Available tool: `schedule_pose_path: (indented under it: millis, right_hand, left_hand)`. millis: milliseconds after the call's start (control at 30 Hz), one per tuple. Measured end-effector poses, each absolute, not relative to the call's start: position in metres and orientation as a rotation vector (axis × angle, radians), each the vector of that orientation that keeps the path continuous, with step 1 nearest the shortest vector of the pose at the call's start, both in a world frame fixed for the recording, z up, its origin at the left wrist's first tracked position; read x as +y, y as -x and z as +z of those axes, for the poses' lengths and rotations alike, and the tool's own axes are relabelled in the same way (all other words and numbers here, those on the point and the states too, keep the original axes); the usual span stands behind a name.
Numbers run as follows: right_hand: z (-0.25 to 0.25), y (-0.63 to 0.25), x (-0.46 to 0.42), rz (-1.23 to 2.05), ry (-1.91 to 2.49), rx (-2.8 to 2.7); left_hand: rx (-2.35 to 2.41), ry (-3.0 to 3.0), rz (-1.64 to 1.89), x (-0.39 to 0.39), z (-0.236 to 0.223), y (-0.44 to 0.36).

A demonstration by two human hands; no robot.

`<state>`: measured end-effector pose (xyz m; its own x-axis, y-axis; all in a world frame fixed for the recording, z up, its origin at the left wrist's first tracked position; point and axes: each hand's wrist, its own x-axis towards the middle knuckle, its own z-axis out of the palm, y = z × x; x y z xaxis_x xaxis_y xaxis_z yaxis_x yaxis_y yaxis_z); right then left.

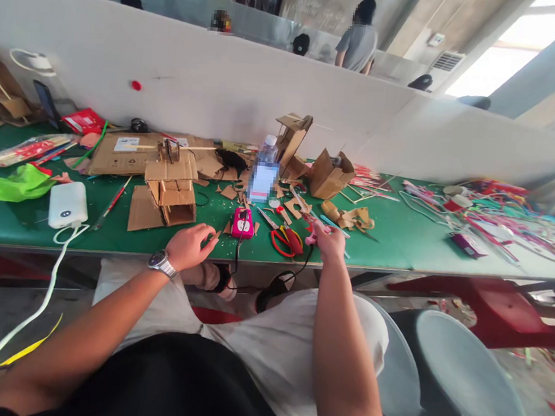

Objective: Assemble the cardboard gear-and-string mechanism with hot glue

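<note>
My left hand (190,245), wearing a metal-band watch, is at the table's front edge. Its thumb and fingers pinch a small cardboard scrap (216,235). Farther right, my right hand (329,240) is closed around a pink glue gun (313,230) whose black cord hangs over the edge. Between the hands lie red-and-orange scissors or pliers (286,241) and a pink power socket (243,224) with a black cord plugged in. A cardboard structure (171,188) stands just beyond my left hand.
A plastic bottle (269,148) stands behind a lit phone screen (263,182). An open cardboard box (332,174) and cardboard scraps are nearby. At left lies a white power bank (68,205) with a cable. Coloured straws (502,223) crowd the right. Grey stools (468,370) stand beside me.
</note>
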<state>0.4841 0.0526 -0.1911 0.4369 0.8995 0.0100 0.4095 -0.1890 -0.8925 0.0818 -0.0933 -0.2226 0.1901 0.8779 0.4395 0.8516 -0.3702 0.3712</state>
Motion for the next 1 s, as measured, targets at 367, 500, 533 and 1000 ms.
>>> schedule_pose_path:
  millis: [367,500,533,1000]
  right_hand:
    - [-0.172,-0.476,0.042,0.434,2.214,-1.374]
    - [-0.164,-0.474,0.036,0.364,2.230,-1.416]
    - [-0.162,-0.472,0.034,0.344,2.224,-1.426]
    - [-0.152,-0.401,0.003,0.260,1.639,-1.891]
  left_hand:
    - [1.746,-2.382,0.943,-0.094,-0.224,-0.084]
    - [1.740,-2.372,0.970,-0.093,-0.224,-0.084]
    - [1.734,-2.370,0.980,-0.092,-0.223,-0.084]
    - [1.481,-2.395,1.230,-0.174,-0.234,-0.103]
